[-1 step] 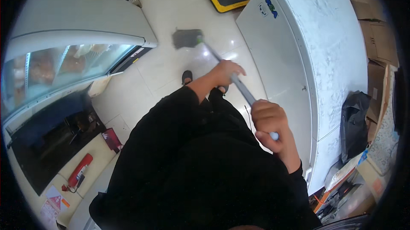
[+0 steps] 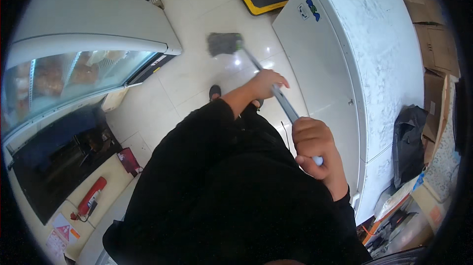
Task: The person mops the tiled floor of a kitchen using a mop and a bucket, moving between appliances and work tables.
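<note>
pale floor tiles (image 2: pixel 197 80) run between a glass display freezer (image 2: pixel 74 75) at nine o'clock and a white chest freezer (image 2: pixel 364 58) at two o'clock. left hand (image 2: pixel 266 83) and right hand (image 2: pixel 313 142) both wrap the mop handle (image 2: pixel 283 103); the grey mop head (image 2: pixel 224 43) rests on the tiles at twelve o'clock.

A small blue-and-white sticker (image 2: pixel 309 10) is sitting on the front face of the white chest freezer (image 2: pixel 364 43), near its top corner. To the right of the freezer, brown cardboard boxes (image 2: pixel 436 23) are standing stacked against its far side. Well to the left of the freezer, beyond the red extinguisher, a white sheet with a red triangle sign (image 2: pixel 63 229) is lying flat.
</note>
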Action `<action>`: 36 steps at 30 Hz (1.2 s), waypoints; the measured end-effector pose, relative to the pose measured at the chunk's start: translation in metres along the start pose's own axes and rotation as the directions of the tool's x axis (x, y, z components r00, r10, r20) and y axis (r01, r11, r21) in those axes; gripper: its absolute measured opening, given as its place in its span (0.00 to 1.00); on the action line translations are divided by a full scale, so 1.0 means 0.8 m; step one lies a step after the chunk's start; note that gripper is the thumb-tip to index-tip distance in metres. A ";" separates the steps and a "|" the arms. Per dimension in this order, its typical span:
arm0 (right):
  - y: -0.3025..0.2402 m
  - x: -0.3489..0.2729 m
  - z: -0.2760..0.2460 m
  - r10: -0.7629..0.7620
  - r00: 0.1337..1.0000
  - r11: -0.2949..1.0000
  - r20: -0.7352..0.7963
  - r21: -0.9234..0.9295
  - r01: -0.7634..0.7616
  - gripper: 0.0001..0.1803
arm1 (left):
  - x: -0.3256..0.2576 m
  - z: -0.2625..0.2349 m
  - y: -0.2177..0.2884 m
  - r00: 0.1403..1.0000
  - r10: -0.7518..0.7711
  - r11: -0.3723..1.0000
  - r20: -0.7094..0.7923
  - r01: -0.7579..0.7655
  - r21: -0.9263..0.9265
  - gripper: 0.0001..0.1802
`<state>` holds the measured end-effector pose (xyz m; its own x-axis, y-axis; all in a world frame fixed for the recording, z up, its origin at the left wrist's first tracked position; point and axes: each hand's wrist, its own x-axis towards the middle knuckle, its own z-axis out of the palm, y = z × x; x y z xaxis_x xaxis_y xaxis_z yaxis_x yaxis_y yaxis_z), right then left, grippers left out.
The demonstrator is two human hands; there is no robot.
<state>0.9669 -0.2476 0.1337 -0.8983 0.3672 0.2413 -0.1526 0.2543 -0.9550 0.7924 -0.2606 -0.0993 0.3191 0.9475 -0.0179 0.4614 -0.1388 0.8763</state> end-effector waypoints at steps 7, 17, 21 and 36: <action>-0.011 0.009 0.039 -0.039 0.980 0.997 0.196 -0.061 0.052 0.17 | 0.008 0.054 -0.004 0.967 0.218 0.966 -0.129 -0.232 -0.110 0.12; 0.034 0.093 0.174 -0.114 0.992 0.915 0.058 0.394 0.082 0.23 | -0.232 -0.052 -0.062 0.960 -0.186 0.978 -0.211 0.202 0.057 0.03; 0.064 0.154 0.270 -0.138 0.980 0.918 0.142 0.390 0.073 0.22 | -0.350 -0.112 -0.117 0.908 -0.268 0.949 -0.323 0.307 0.076 0.05; -0.009 0.014 0.351 0.183 0.946 0.964 -0.267 0.237 -0.119 0.23 | -0.384 -0.050 -0.068 0.945 -0.182 0.979 0.272 0.149 0.139 0.13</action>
<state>0.8425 -0.4965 0.0948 -0.7676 0.6331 0.0996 -0.1376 -0.0110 -0.9904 0.6358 -0.5322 -0.1223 0.4426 0.8424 -0.3073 0.6143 -0.0352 0.7883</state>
